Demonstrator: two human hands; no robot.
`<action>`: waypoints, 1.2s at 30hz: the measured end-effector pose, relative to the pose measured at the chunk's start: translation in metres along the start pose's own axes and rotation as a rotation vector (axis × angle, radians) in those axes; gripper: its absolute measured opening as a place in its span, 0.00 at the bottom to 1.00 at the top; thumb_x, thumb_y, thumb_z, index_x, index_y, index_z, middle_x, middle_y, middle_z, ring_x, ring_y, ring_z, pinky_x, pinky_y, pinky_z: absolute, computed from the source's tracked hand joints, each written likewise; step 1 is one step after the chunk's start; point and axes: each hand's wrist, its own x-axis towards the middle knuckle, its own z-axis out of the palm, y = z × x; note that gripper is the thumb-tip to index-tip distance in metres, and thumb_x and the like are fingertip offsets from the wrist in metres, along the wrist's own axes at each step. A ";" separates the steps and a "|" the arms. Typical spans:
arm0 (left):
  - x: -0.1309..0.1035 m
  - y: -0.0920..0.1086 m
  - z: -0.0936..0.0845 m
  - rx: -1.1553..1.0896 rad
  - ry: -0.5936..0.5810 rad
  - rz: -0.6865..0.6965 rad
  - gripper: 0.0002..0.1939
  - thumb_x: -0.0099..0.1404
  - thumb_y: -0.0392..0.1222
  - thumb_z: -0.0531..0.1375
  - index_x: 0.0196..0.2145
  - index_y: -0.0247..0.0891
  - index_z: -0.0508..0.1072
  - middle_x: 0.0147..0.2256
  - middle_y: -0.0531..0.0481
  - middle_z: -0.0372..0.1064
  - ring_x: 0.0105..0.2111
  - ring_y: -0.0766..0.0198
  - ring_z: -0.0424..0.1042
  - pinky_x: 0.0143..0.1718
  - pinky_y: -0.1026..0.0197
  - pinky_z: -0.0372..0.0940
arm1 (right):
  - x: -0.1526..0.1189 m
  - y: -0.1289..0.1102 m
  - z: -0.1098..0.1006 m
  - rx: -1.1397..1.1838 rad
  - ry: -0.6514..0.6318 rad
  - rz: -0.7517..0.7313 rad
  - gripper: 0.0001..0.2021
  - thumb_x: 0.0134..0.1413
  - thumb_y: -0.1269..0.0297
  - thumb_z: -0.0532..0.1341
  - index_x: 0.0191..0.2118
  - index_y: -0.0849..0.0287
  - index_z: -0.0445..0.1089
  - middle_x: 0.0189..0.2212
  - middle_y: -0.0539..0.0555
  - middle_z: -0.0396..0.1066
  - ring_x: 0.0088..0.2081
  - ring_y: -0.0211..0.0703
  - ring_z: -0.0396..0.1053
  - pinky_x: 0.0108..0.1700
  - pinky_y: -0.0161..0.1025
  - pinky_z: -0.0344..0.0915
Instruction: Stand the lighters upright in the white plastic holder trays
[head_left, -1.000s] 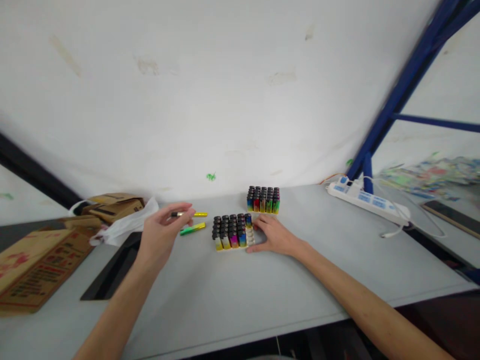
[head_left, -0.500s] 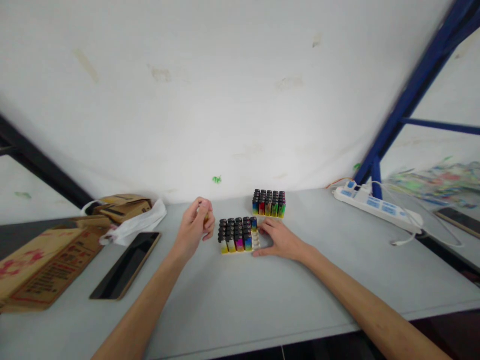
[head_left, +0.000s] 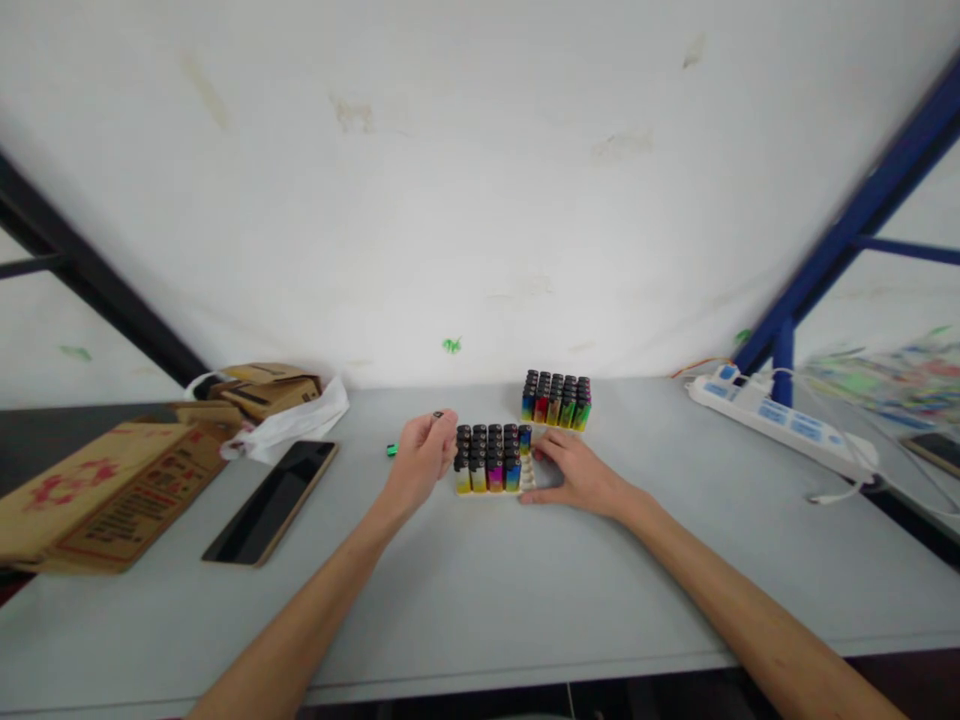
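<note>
My left hand (head_left: 420, 458) is closed in a fist just left of the near lighter tray, and a lighter's black top (head_left: 438, 414) pokes out above the fingers. The near white tray (head_left: 529, 478) holds rows of upright lighters (head_left: 487, 460) with black tops and coloured bodies. Its rightmost column shows bare slots, with a blue-and-yellow lighter (head_left: 526, 438) at the far end. My right hand (head_left: 574, 475) grips the tray's right side, thumb at the front corner and fingers further back. A small green object (head_left: 392, 450) lies left of my left hand, partly hidden.
Behind the near tray stands a second block of lighters (head_left: 556, 400). On the left are a phone (head_left: 271, 502), a cardboard box (head_left: 112, 495), a smaller box (head_left: 266, 392) and a white plastic bag (head_left: 300, 425). A power strip (head_left: 784, 425) with cables lies at the right.
My left hand has moved right and down, closer to the tray, and the lighter's top now shows above it. The green object has come into view. My right hand keeps its hold; the view has shifted slightly.
</note>
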 end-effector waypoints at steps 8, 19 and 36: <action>-0.001 0.003 -0.001 0.023 0.005 -0.008 0.17 0.60 0.47 0.57 0.21 0.42 0.54 0.15 0.63 0.43 0.13 0.74 0.43 0.14 0.69 0.39 | 0.000 -0.002 -0.001 0.004 0.005 -0.001 0.32 0.48 0.36 0.68 0.45 0.60 0.70 0.42 0.60 0.69 0.42 0.54 0.68 0.46 0.49 0.68; 0.004 0.024 -0.002 -0.015 -0.059 -0.021 0.16 0.66 0.52 0.58 0.30 0.42 0.57 0.22 0.62 0.50 0.14 0.75 0.46 0.12 0.73 0.42 | 0.000 0.000 0.002 0.003 0.024 -0.009 0.35 0.47 0.35 0.68 0.50 0.61 0.70 0.46 0.62 0.70 0.46 0.57 0.69 0.50 0.52 0.67; 0.027 0.033 0.050 0.646 -0.398 0.400 0.10 0.66 0.46 0.62 0.40 0.38 0.76 0.42 0.45 0.77 0.43 0.56 0.75 0.49 0.55 0.68 | 0.002 0.000 0.002 -0.037 0.011 -0.023 0.34 0.48 0.35 0.68 0.49 0.62 0.70 0.46 0.63 0.70 0.48 0.58 0.68 0.52 0.51 0.65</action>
